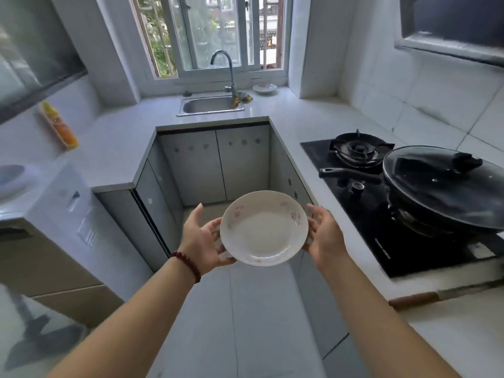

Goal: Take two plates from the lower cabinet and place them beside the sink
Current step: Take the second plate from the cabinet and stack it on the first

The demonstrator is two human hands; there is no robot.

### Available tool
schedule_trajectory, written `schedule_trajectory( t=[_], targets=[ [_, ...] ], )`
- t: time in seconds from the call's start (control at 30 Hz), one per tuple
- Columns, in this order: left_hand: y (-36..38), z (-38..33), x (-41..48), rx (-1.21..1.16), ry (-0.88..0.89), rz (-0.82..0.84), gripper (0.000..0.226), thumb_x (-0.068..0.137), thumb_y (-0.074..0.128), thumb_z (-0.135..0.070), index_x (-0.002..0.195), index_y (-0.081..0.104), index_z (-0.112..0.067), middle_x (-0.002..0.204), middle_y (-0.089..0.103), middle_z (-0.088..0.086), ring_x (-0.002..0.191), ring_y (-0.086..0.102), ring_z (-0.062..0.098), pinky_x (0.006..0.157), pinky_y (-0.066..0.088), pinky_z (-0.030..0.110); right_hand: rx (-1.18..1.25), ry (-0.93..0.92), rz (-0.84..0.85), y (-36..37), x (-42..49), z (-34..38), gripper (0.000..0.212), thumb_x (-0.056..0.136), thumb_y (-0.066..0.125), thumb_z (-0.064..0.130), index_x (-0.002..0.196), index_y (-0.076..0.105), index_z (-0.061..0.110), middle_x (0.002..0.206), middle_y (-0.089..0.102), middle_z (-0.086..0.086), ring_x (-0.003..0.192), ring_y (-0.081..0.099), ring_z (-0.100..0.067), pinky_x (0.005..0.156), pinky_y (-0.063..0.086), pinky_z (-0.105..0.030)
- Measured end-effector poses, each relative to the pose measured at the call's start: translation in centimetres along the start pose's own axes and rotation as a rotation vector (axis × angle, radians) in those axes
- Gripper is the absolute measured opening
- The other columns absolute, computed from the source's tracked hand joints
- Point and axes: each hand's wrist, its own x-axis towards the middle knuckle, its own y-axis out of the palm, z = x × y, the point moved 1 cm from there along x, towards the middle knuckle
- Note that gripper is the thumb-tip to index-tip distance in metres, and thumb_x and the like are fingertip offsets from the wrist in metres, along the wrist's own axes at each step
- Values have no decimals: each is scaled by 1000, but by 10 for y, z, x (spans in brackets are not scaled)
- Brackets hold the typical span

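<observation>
A white plate with pink flowers (264, 228) is held level over the floor between both hands. My left hand (203, 237) grips its left rim, with a red bead bracelet on that wrist. My right hand (324, 233) grips its right rim. Far ahead under the window is the steel sink (211, 105) with its tall tap (227, 69). A second white plate (264, 88) lies on the counter to the right of the sink. The lower cabinet doors (215, 165) below the sink are shut.
A black hob (362, 203) with a lidded black wok (447, 189) fills the right counter. A yellow cloth (243, 99) lies by the tap. An orange bottle (58, 125) stands on the left counter. White counters run along both sides of the narrow floor.
</observation>
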Motion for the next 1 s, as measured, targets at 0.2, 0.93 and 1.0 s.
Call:
schedule_trajectory(
  t=[0.2,0.93,1.0],
  targets=[
    [-2,-57,60,-29,60,-29,69,77,42,-67,119,59,-14,128,58,3,113,56,32,90,46,55,-48,-3,61,59,82,18,25,94,41,36,108,58,26,106,62,-2,93,57,-19,81,44,-38],
    [9,-326,363,73,24,17,63,82,39,-61,123,52,-15,121,62,6,111,57,33,93,45,54,-10,-65,-58,279,385,89,18,95,43,28,91,58,20,91,64,-4,79,59,-18,79,46,-37],
    [17,-345,394,84,11,26,65,82,39,-62,125,52,-15,121,62,6,111,57,34,96,42,57,1,-69,-77,290,415,99,19,95,43,28,97,58,18,91,64,-5,80,59,-17,74,46,-34]
  ],
)
